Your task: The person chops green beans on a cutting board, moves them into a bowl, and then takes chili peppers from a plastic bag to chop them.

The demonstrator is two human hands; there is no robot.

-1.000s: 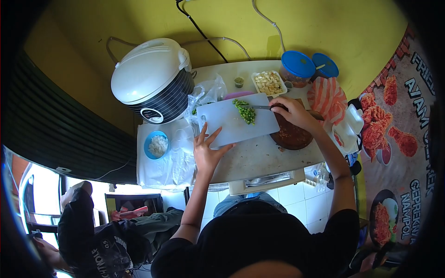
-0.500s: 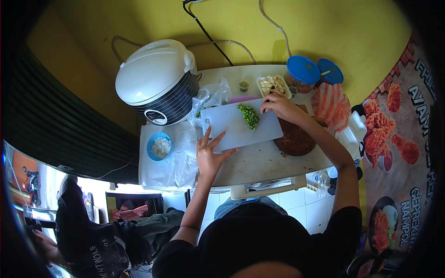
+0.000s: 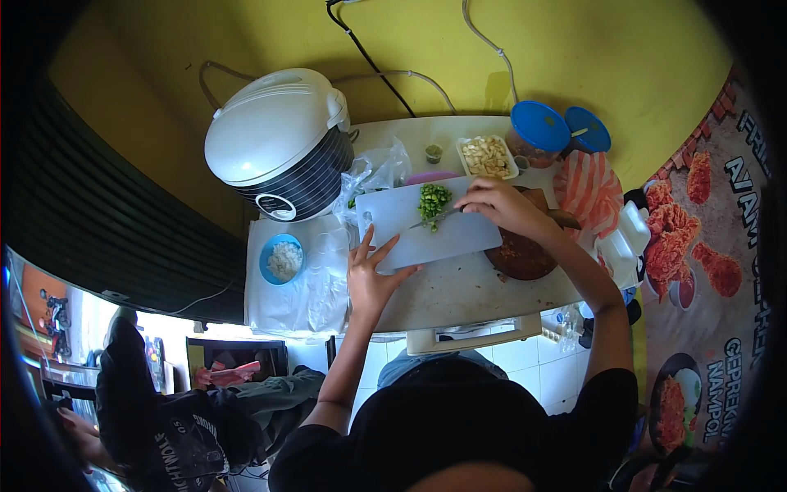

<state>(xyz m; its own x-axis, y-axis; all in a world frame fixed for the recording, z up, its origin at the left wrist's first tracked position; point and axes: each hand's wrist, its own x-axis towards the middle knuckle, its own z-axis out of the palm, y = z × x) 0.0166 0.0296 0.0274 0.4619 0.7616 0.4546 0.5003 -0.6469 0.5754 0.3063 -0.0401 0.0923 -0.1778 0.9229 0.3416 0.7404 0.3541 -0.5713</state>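
Knife (image 3: 447, 215) in narrow-fingered grip of right hand (image 3: 497, 202), just right of chopped greens (image 3: 434, 199) on white board (image 3: 467, 234), slanting leftward across their near part; wide-spread left hand (image 3: 371, 277) at board's near-left corner.

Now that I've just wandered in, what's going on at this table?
A person is working on chopped green vegetables on a white cutting board. The right hand holds a knife, its blade lying across the near part of the green pile. The left hand has its fingers spread at the board's near left edge. The greens are in small pieces, heaped on the board. A rice cooker stands to the left, with a blue bowl of rice nearer the person.
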